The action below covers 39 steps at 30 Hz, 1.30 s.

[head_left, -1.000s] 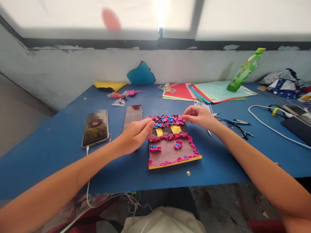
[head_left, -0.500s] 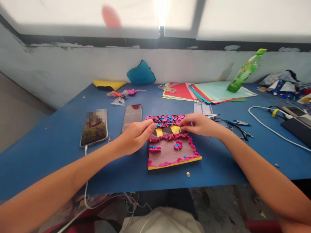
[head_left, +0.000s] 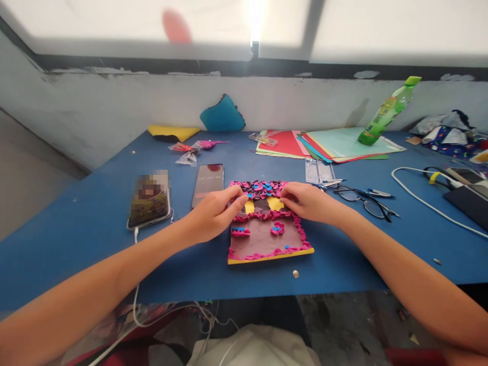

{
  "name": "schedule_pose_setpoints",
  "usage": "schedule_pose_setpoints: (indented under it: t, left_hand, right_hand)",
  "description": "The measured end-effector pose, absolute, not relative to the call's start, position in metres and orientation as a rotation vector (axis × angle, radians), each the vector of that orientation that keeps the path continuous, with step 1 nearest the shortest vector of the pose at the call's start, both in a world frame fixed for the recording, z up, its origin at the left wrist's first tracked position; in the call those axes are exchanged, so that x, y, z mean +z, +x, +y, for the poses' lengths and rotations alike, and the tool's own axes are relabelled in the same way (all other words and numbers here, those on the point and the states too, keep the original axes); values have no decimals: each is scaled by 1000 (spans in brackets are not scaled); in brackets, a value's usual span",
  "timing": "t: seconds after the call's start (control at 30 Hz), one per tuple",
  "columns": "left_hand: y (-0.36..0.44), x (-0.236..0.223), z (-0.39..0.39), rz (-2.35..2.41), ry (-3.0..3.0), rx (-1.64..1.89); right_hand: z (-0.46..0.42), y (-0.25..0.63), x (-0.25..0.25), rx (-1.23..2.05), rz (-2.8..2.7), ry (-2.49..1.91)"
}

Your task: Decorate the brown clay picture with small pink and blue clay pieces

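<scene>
A small board decorated with clay (head_left: 263,239) lies on the blue table. It has a brown lower panel with ruffled pink edging, small pink and blue pieces, a yellow strip along its near edge, and black and yellow bands under a cluster of pink, blue and dark petals. At its upper left edge my left hand (head_left: 217,213) is closed, thumb and fingers against the side of the board. My right hand (head_left: 308,202) is bent over the upper right, fingertips pinched beside a yellow band; whatever is between them is hidden.
Left of the board are a phone showing a timer (head_left: 209,183) and a charging phone (head_left: 148,203). Glasses (head_left: 362,201), pens and a clear case (head_left: 319,170) lie to the right. Behind stand coloured sheets (head_left: 328,142) and a green bottle (head_left: 391,112). A small round piece (head_left: 296,274) lies in front.
The board has turned slightly, its near edge shifting left. My right hand has moved a little left, and the small blue bead by its fingertips is no longer visible.
</scene>
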<state>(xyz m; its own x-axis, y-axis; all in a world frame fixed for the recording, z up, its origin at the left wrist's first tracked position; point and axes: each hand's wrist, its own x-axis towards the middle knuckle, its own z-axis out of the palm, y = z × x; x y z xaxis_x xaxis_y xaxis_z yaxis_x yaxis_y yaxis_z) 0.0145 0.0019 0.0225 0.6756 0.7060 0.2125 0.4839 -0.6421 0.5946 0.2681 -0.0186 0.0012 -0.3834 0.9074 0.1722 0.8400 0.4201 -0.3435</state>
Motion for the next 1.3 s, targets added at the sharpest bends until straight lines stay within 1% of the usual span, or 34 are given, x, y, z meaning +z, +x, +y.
schedule_pose_setpoints:
  t: [0.13,0.23,0.43,0.57,0.73,0.93,1.1,1.3]
  left_hand:
    - [16,19,4,935,2361,683]
    - [17,16,6,952,2344,744]
    - [16,15,8,1045,2303,769]
    - [16,16,8,980,2299,767]
    - [16,20,5,850,2408,742]
    - [14,23,4,973,2336,737]
    - [14,24,4,1013,2251,808]
    - [18,20,5,1068,2218,867]
  right_hand:
    - [-21,266,8,280,-2143,-1545]
    - [-22,267,12,208,-2073,-1496]
    - [-21,267,7,136,-2115,-1335]
    - [-20,267,3,125,-2139,-1243]
    - [-21,265,2,166,-2068,-1325]
    - [-23,262,4,291,-2087,-1391]
    - [-24,263,8,200,-2196,-1308]
    - [-23,265,3,161,-2116,-1360]
